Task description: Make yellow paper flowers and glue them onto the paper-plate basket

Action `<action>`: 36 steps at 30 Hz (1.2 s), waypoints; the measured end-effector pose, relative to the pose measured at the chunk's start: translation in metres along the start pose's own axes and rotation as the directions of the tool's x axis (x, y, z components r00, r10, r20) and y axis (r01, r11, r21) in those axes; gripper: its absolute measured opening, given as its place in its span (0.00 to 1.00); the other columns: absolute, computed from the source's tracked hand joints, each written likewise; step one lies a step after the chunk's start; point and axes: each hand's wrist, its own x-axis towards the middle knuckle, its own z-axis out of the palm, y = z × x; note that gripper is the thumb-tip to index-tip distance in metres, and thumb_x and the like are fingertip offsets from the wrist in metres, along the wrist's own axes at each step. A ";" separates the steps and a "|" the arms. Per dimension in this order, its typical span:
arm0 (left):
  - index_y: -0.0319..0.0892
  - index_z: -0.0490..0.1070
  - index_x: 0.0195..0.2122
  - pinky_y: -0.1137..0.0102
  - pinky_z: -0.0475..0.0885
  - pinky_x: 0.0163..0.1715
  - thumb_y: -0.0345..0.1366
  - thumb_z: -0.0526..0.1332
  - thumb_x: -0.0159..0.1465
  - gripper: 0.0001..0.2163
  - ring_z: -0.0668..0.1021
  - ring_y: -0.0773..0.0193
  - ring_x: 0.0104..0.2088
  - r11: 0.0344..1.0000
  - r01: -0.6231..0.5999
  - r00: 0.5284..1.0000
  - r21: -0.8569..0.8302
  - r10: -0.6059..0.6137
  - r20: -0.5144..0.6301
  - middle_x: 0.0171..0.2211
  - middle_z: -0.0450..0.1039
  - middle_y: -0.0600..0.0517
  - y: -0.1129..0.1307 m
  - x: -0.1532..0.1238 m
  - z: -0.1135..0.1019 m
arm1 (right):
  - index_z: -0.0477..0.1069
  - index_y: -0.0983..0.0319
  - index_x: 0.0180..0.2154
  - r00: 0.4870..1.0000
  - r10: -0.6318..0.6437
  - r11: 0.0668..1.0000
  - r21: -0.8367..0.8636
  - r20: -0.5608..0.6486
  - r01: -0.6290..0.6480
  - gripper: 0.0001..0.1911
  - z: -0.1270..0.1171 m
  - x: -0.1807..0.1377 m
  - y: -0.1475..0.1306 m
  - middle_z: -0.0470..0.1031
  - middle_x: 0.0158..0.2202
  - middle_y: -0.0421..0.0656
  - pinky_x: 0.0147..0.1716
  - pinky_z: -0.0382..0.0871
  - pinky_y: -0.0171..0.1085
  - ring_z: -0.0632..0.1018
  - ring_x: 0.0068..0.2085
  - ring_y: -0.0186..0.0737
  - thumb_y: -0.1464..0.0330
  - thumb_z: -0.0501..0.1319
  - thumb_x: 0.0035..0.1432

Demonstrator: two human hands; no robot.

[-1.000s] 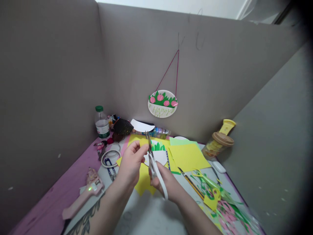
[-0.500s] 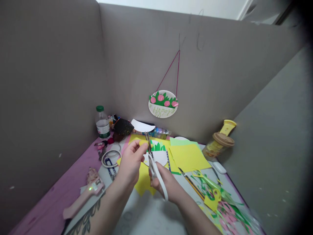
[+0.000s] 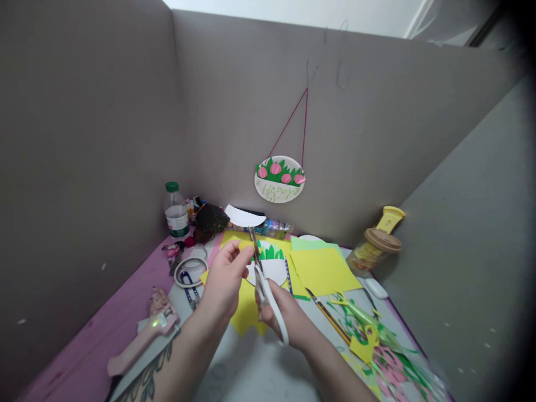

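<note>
My left hand (image 3: 224, 279) pinches a small yellow paper piece (image 3: 246, 245) between thumb and fingers, held above the desk. My right hand (image 3: 287, 315) grips white-handled scissors (image 3: 263, 282), their blades pointing up and away beside the yellow piece. Beneath both hands lie a larger yellow paper sheet (image 3: 247, 315) and a white paper plate with green paper grass (image 3: 270, 262).
Grey partition walls enclose the pink desk. A decorated paper plate (image 3: 279, 180) hangs on the back wall. A water bottle (image 3: 176, 212), pink glue gun (image 3: 144, 335), tape rings (image 3: 190, 267), yellow sheets (image 3: 322, 268), a lidded jar (image 3: 374, 248) and paper scraps (image 3: 372, 340) surround my hands.
Hands and scissors stay almost in place; the blades have closed slightly on the yellow piece. The view has dipped a little.
</note>
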 end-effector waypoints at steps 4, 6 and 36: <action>0.40 0.65 0.25 0.77 0.58 0.21 0.41 0.65 0.52 0.11 0.63 0.73 0.23 1.000 0.006 1.000 -0.005 -0.006 0.006 0.23 0.63 0.58 -0.001 0.001 -0.001 | 0.60 0.61 0.31 1.000 -0.013 1.000 0.000 0.003 0.013 0.15 -0.001 0.000 0.002 0.62 0.26 0.38 0.25 0.60 0.32 0.63 0.27 0.33 0.57 0.59 0.50; 0.40 0.65 0.25 0.77 0.57 0.21 0.41 0.64 0.52 0.11 0.63 0.73 0.23 1.000 0.010 1.000 -0.005 -0.010 0.012 0.23 0.62 0.58 -0.001 0.002 -0.001 | 0.60 0.61 0.31 1.000 -0.013 1.000 -0.004 0.007 0.013 0.14 -0.002 0.000 0.003 0.61 0.26 0.37 0.25 0.59 0.32 0.62 0.27 0.33 0.59 0.59 0.50; 0.40 0.67 0.26 0.77 0.56 0.20 0.39 0.63 0.54 0.09 0.60 0.75 0.21 0.996 -0.074 0.996 0.050 0.071 0.050 0.22 0.60 0.58 -0.003 0.008 -0.012 | 0.56 0.61 0.26 0.998 0.051 0.997 -0.054 0.031 -0.050 0.11 -0.010 -0.001 -0.017 0.58 0.24 0.36 0.24 0.55 0.31 0.59 0.26 0.31 0.67 0.60 0.45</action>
